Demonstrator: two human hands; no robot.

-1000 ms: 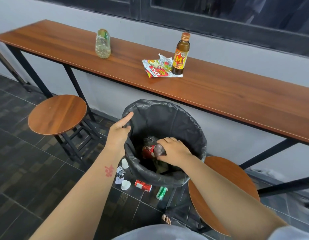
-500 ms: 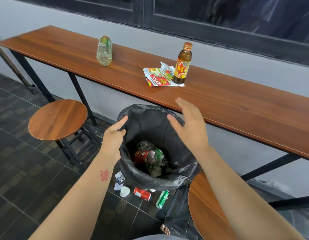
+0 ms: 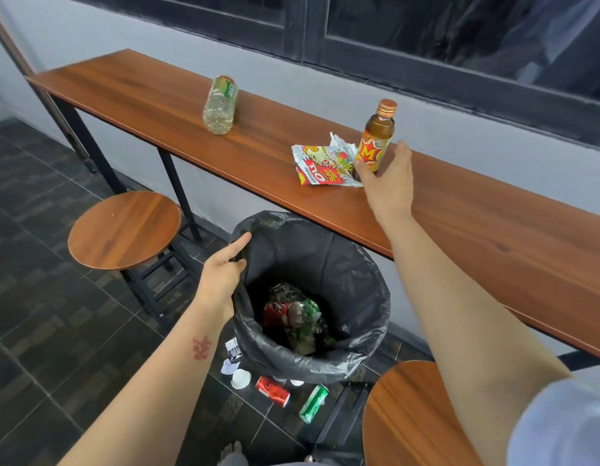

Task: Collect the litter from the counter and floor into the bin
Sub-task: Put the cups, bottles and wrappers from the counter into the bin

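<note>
My left hand [image 3: 221,277] pinches the left rim of the black-lined bin [image 3: 375,264], which stands under the wooden counter [image 3: 459,203]. Inside lie a red can [image 3: 275,311] and crushed plastic. My right hand [image 3: 389,183] is up on the counter, thumb and fingers spread on either side of the base of a brown glass bottle [image 3: 379,129] that stands upright. A crumpled snack wrapper [image 3: 322,166] lies just left of it, and a clear plastic bottle [image 3: 219,104] lies farther left. On the floor by the bin are a red can [image 3: 272,391], a green can [image 3: 313,403], a white lid [image 3: 241,378] and paper scraps [image 3: 233,349].
A round wooden stool [image 3: 123,230] stands left of the bin and another [image 3: 409,415] at the lower right, close to the floor cans. Black counter legs run down behind the left stool. A dark window frame lines the wall above the counter.
My right hand let go of the litter in the bin, rose out of it and reached up to the brown bottle on the counter. My left hand kept its hold on the liner.
</note>
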